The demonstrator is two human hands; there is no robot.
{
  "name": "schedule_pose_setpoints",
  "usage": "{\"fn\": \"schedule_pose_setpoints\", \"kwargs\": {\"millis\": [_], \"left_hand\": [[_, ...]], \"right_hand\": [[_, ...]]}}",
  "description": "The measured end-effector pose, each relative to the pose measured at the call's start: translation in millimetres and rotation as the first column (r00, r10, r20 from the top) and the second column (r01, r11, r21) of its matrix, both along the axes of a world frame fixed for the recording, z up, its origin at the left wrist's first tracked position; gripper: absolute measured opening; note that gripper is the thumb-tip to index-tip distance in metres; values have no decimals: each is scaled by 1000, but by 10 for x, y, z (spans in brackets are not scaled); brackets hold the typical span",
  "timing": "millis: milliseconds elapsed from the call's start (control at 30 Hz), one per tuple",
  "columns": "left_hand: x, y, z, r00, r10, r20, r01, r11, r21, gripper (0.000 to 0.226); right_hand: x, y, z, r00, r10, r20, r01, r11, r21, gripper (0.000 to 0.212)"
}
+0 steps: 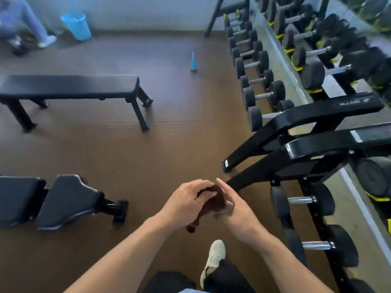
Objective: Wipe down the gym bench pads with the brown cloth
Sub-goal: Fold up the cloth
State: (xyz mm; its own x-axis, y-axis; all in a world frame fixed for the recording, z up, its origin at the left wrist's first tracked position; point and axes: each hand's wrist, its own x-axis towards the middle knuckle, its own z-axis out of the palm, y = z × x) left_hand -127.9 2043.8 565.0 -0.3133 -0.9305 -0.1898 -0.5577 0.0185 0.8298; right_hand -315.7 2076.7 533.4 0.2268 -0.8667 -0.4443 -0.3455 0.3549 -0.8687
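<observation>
Both hands — left hand, right hand — hold the brown cloth

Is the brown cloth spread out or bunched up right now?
Bunched up. The brown cloth sits wadded between the left hand and right hand, a small end hanging below.

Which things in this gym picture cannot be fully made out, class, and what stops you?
Head view:
- Brown cloth: bunched between left hand and right hand, mostly covered.
- Adjustable bench: cut off by left edge.
- Label on rack frame: blurred, unreadable.
- Seated person: blurred, cut off at corner.
</observation>
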Motion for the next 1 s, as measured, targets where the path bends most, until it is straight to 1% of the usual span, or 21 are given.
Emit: {"fn": "schedule_pose_setpoints", "kwargs": {"millis": [33,67,133,200,233,267,333,367,433,500,533,633,700,767,867,933,1000], "left_hand": [[-15,-218,44,1000,0,-21,0,1000,31,16],[-13,-437,97,999,19,-42,-16,999,51,16],[32,-880,195,989,108,-102,-100,992,80,13],[145,-1332,231,968,212,-137,-199,975,103,7],[232,-1556,221,955,261,-140,-247,963,108,13],[343,-1775,181,945,294,-140,-277,952,127,25],[555,-2216,86,941,312,-132,-285,939,193,45],[659,-2447,10,942,309,-127,-278,936,215,45],[856,-2929,-144,937,323,-135,-287,929,232,33],[1036,-3454,-241,928,344,-143,-311,927,212,23],[1111,-3707,-270,921,359,-152,-324,922,213,19],[1268,-4531,-227,872,425,-243,-364,895,258,7],[1301,-5109,-158,845,467,-260,-400,875,273,5],[1257,-5717,-114,838,485,-248,-425,867,259,9],[1085,-6723,-163,787,589,-184,-558,806,195,13],[945,-7424,-190,744,650,-157,-634,760,145,10],[791,-8095,-140,721,683,-118,-667,730,149,8]], "right_hand": [[10,-295,114,998,67,16,-67,997,-48,82],[18,-595,205,992,121,-22,-123,988,-97,75],[63,-1224,356,977,170,-129,-191,967,-170,53],[163,-1843,450,969,191,-155,-218,959,-183,34],[236,-2142,478,971,196,-138,-220,957,-187,26],[318,-2435,499,973,199,-116,-219,957,-191,18],[489,-3025,504,975,207,-83,-219,957,-190,9],[570,-3320,487,977,200,-74,-211,959,-190,7],[724,-3883,461,988,156,-24,-158,973,-170,7],[843,-4446,461,994,59,86,-51,994,-100,8],[876,-4702,481,993,12,115,-5,998,-65,10],[920,-5497,513,988,-90,127,92,996,-9,12],[921,-6024,483,981,-151,120,151,988,7,9],[953,-6538,412,964,-237,122,238,971,1,7],[1043,-7302,265,916,-385,112,394,917,-71,5],[1120,-7798,191,906,-406,115,418,901,-114,3],[1171,-8287,154,910,-394,130,409,904,-121,6]]}}
